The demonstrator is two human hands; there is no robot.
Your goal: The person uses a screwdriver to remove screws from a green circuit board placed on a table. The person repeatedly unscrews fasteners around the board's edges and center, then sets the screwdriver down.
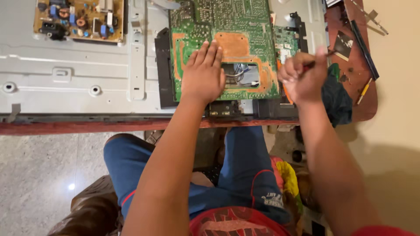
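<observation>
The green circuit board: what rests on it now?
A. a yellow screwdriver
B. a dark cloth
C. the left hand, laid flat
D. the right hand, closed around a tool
C: the left hand lies palm-down, fingers stretched, on the green circuit board, beside its rectangular cut-out.

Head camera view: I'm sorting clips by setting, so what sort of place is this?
Probably a small electronics repair bench. A green circuit board lies solder side up on a grey metal back panel, the left hand flat on it. The right hand grips a thin tool. A yellowish component board sits farther left.
</observation>
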